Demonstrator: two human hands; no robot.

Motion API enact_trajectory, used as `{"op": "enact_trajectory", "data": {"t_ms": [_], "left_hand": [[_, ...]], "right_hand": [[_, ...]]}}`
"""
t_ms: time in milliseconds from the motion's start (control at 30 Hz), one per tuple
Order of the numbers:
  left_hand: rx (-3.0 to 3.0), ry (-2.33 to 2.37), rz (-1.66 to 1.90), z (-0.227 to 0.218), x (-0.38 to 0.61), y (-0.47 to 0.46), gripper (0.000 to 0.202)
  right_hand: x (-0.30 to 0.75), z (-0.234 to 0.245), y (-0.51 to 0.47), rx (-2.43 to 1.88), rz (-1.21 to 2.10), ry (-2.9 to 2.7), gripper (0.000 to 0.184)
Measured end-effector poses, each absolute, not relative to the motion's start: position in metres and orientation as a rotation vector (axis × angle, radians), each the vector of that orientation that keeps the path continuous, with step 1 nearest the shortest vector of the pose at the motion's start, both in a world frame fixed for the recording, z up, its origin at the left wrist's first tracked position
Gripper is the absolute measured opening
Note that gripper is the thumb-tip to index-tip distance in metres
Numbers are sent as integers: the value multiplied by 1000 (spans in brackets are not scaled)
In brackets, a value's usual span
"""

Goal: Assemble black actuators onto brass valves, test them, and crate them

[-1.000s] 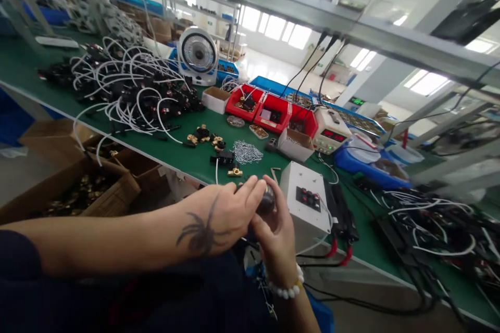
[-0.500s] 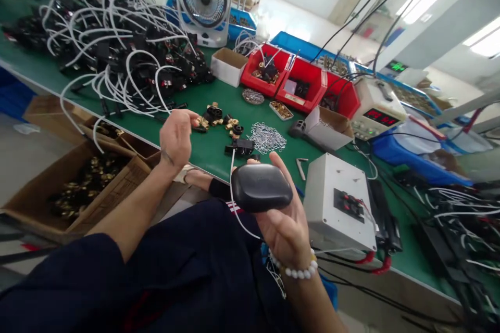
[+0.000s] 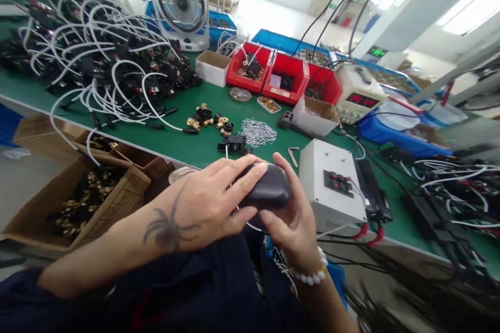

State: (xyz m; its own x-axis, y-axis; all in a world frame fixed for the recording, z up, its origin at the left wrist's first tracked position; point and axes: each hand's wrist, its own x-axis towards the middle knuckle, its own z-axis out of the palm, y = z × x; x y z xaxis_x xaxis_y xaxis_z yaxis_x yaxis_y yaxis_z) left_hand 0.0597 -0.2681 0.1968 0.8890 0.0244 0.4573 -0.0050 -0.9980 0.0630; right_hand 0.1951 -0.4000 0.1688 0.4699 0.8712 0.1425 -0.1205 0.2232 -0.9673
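Observation:
A smooth black rounded plastic housing (image 3: 269, 187) is held between both hands, above my lap in front of the bench edge. My right hand (image 3: 295, 213) cradles it from the right, with fingers and thumb around its side. Across its left end lies my left hand (image 3: 219, 195), fingers on top and thumb underneath. The housing's underside is hidden. Just beyond it on the green bench sits a black part with a white cable (image 3: 232, 142). Farther back are a heap of small silver wire pieces (image 3: 258, 132) and several brass and black fittings (image 3: 205, 114).
A pile of black assemblies with white cables (image 3: 117, 67) covers the left bench, near a fan (image 3: 182, 0). Red bins (image 3: 287, 78) stand at the back. A grey box (image 3: 330, 182), hex key (image 3: 292, 156) and power supply (image 3: 359, 93) are rightward. A carton (image 3: 128, 197) stands lower left.
My left hand has moved right from beside the brass fittings and closed on the housing's left end. My right hand still holds the housing. The view has shifted slightly.

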Motion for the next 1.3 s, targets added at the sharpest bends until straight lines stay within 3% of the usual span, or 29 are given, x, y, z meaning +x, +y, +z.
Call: {"op": "enact_trajectory", "data": {"t_ms": [167, 300, 567, 1300], "left_hand": [[2977, -113, 798, 214, 64, -273, 45], [2767, -65, 875, 219, 69, -265, 40], [2369, 261, 971, 214, 74, -261, 39], [2144, 171, 1078, 186, 89, -211, 34]], "right_hand": [[195, 172, -421, -1171, 744, -934, 80], [197, 167, -425, -1137, 740, -950, 72], [198, 161, -415, -1127, 803, -865, 72], [201, 145, -370, -1056, 813, -824, 80]]}}
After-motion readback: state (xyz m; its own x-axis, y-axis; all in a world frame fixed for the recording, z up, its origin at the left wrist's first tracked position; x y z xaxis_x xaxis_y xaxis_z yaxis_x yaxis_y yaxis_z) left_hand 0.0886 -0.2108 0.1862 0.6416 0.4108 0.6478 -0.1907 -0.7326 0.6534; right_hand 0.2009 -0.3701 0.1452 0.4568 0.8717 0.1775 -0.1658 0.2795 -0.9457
